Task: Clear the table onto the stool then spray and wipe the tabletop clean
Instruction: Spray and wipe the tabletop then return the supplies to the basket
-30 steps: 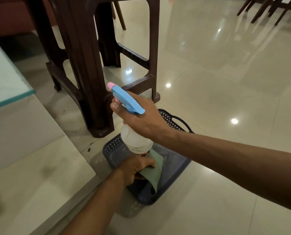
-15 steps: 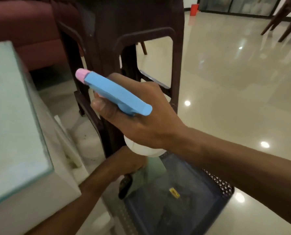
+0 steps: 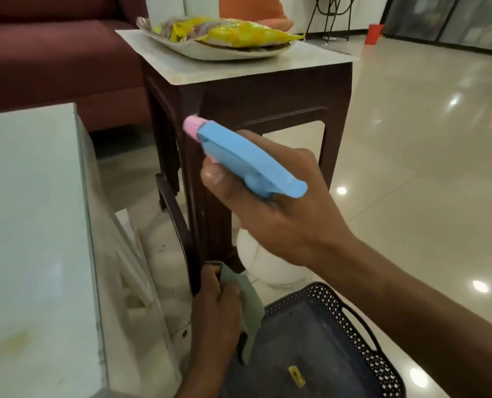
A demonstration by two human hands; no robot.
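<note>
Clearing done, tools in hand, spraying about to begin.

Head view: the right hand [image 3: 282, 205] has its fingers curled round the neck of the spray bottle [image 3: 247, 159], held above the floor in front of the stool [image 3: 239, 90], its pink nozzle aimed left toward the counter [image 3: 32, 225]. The left hand [image 3: 216, 308] pinches a green cloth [image 3: 247, 305] low down, just over the near-left rim of a dark basket [image 3: 353, 326] on the floor. A tray [image 3: 224, 51] with yellow packets [image 3: 239, 34] sits on the stool top, toward its far edge, so the clearing looks finished. The glass-topped counter lies at left, with a faint yellowish smear near its near edge. Next move, as I judge it: swing the nozzle over the counter, squeeze the trigger, then bring the cloth up to wipe.
</note>
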